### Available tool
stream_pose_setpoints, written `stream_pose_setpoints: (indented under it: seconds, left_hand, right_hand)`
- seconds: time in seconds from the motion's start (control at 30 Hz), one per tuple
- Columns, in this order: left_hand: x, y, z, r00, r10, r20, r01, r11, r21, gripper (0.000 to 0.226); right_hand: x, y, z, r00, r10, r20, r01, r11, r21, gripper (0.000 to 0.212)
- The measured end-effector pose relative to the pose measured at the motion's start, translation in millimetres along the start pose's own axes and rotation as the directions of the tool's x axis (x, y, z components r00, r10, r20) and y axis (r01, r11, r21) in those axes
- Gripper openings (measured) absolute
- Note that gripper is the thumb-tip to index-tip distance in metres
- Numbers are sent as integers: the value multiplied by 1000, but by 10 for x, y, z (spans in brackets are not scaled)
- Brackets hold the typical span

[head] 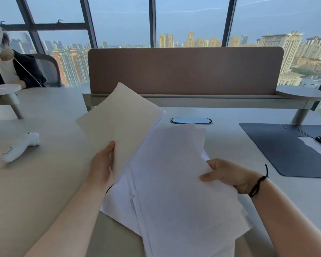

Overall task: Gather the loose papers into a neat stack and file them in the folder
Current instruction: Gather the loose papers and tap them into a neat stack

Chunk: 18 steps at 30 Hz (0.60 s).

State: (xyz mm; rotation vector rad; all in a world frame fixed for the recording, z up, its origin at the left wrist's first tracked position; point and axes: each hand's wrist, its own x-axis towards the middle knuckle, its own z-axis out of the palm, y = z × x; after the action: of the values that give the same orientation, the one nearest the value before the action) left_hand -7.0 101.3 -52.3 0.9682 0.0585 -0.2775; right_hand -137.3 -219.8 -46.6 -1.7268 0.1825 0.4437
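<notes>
Both hands grip papers — folder cut off at right edge.

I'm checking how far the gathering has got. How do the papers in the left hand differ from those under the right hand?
The left hand holds its sheaf raised, tilted and fairly squared; the spread papers under the right hand lie low, fanned and uneven. The sheaf looks cream, the spread papers white. Both are unfiled.

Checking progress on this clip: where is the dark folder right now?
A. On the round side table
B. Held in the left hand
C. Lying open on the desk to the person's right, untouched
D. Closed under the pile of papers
C: the folder lies open on the desk at right, while both hands hold papers.
</notes>
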Motion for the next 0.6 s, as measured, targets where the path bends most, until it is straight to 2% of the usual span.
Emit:
stream_pose_setpoints:
  seconds: [0.1,0.23,0.43,0.53,0.6]
  left_hand:
    - [33,29,-22,993,93,-68,-86,992,92,33]
    - [21,50,-14,997,72,11,-72,967,243,25]
    - [-30,-37,46,988,27,152,-89,905,415,15]
    - [-30,-20,25,989,45,138,-104,885,454,23]
    - [-27,12,9,992,77,101,-113,904,413,19]
  right_hand:
    - [-81,43,-74,997,-78,-6,78,997,28,25]
    - [-217,82,-166,993,-108,39,105,992,75,36]
    - [-204,78,-66,993,-84,78,92,990,-106,22]
    - [-215,60,-43,992,-76,101,89,987,-135,22]
    - [-221,66,-51,991,-67,117,84,985,-149,21]
